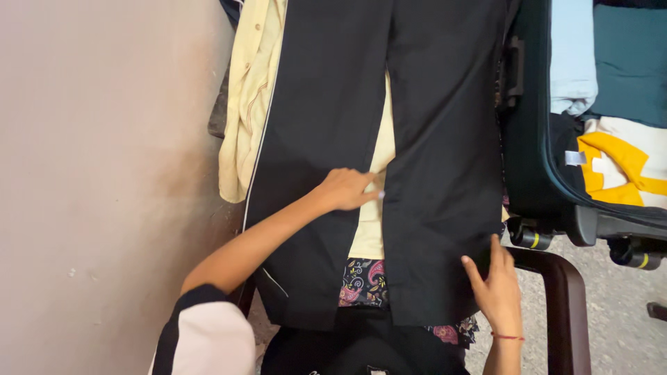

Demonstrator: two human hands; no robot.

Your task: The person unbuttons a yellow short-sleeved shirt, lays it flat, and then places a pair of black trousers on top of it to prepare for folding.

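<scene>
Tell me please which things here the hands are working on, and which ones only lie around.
In hand:
- black trousers, spread flat
- left hand resting on the inner edge of one leg
- right hand at the outer edge of the other leg

Lying about:
- pale yellow shirt under the trousers
- paisley cloth
- open suitcase with folded clothes
- dark chair arm

Trousers (389, 139) (top edge) cut off
</scene>
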